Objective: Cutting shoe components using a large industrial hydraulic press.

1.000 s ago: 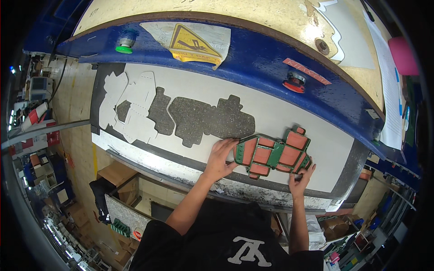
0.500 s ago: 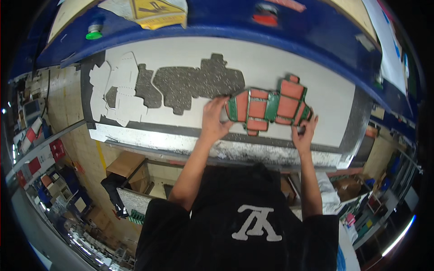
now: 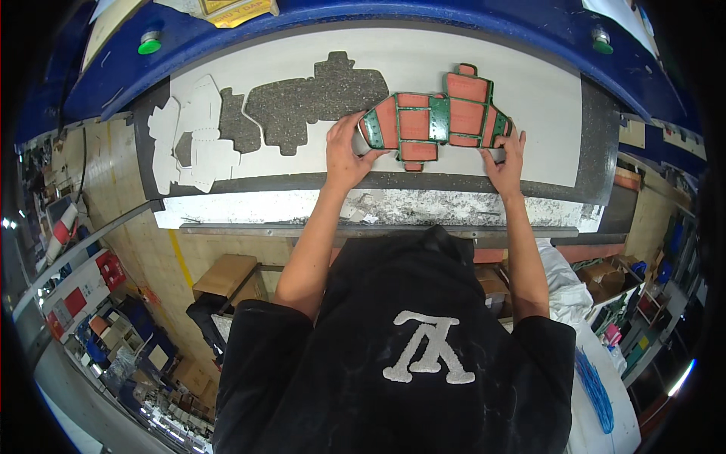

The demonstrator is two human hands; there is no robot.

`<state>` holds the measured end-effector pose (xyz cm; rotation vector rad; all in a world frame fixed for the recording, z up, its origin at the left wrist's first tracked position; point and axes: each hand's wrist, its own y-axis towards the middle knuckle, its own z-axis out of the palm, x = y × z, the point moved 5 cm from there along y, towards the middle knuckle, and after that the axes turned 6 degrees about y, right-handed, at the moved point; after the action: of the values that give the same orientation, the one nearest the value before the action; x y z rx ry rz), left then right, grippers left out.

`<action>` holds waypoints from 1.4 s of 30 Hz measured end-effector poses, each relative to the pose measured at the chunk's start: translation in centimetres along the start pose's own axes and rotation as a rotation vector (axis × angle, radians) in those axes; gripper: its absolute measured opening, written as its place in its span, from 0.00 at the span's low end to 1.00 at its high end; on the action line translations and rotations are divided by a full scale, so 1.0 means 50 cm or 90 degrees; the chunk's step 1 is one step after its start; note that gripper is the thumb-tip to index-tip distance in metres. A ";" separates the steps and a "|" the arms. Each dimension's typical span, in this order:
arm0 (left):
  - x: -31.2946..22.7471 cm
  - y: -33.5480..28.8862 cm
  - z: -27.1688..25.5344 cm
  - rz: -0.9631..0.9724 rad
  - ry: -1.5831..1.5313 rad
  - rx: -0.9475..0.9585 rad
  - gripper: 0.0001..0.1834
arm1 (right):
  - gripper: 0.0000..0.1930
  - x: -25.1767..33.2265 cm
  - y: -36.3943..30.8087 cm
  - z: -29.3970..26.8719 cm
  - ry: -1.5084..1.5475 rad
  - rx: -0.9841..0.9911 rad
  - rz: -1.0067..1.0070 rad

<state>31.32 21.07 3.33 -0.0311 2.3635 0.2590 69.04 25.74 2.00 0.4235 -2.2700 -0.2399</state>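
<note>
A green-framed cutting die (image 3: 439,119) with orange foam pads rests on a white sheet (image 3: 529,129), right of a dark cut-out in its outline (image 3: 291,102). My left hand (image 3: 347,157) grips its left end, thumb at the near edge and fingers along the tapered side. At the opposite end, my right hand (image 3: 506,163) holds the narrow tip between thumb and fingers. Left of the cut-out lie white cut pieces (image 3: 204,136), partly overlapping one another. The die's underside is hidden.
A blue machine beam (image 3: 363,24) runs along the far side, with a green button at left (image 3: 150,42) and another at right (image 3: 601,41). A worn metal ledge (image 3: 423,206) borders the near side. Below left stands a cardboard box (image 3: 227,275).
Both hands have moved the die away from me, farther up the white sheet. The whole view has also shifted, bringing the right green button into sight.
</note>
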 end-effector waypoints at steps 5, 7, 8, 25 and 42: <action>0.000 0.000 -0.005 -0.010 -0.010 0.016 0.49 | 0.19 0.007 -0.008 0.001 0.000 -0.002 -0.005; -0.005 0.000 -0.009 -0.011 -0.011 0.013 0.50 | 0.19 0.009 -0.008 0.000 -0.005 -0.002 0.004; -0.006 0.002 -0.010 -0.012 -0.014 0.013 0.50 | 0.19 0.009 -0.005 0.002 -0.005 -0.001 0.000; 0.010 -0.007 -0.014 -0.023 -0.037 0.004 0.47 | 0.19 0.015 -0.002 0.007 0.012 0.013 -0.003; 0.018 -0.012 -0.024 -0.066 -0.064 0.056 0.44 | 0.19 0.011 -0.011 0.008 -0.011 0.070 -0.006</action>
<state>29.92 20.28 3.43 -0.0959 2.2631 0.1048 68.53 25.06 1.95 0.4907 -2.3053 -0.1247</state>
